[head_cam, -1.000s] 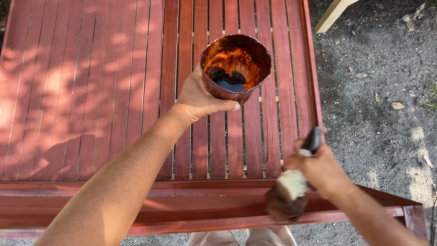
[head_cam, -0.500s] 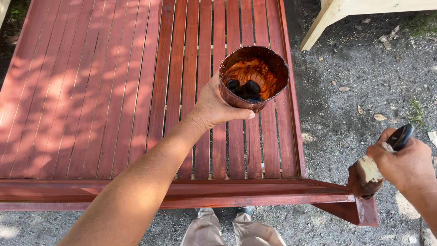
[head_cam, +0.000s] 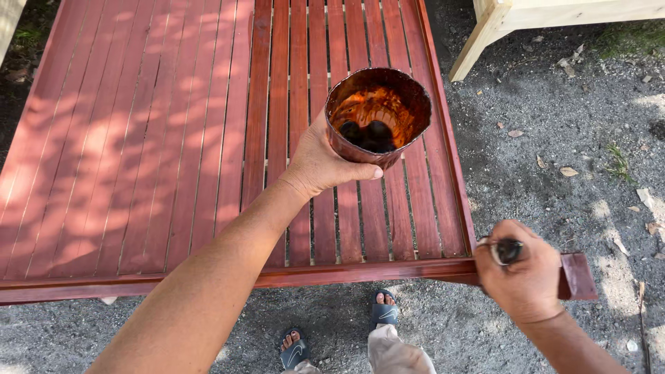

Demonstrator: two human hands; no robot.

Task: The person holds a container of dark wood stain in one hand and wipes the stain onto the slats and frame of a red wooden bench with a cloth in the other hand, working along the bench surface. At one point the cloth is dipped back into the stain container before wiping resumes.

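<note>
My left hand (head_cam: 320, 163) grips a stained round paint container (head_cam: 378, 118) from below and holds it over the slatted red wooden frame (head_cam: 173, 138). Dark liquid sits in its bottom and orange-brown smears coat the inside. My right hand (head_cam: 524, 274) is closed around a paintbrush's dark handle (head_cam: 508, 250) at the frame's near right corner (head_cam: 576, 275). The bristles are hidden behind the hand, down at the front rail.
An unpainted pale wooden piece (head_cam: 554, 17) stands at the top right on the gravel ground (head_cam: 568, 159). My feet in dark sandals (head_cam: 382, 312) are just below the front rail (head_cam: 208, 282). Dry leaves and small stones lie scattered on the right.
My right hand with the brush moved from out beside the frame back onto the near right corner. The container stayed held over the slats. The view shifted slightly.
</note>
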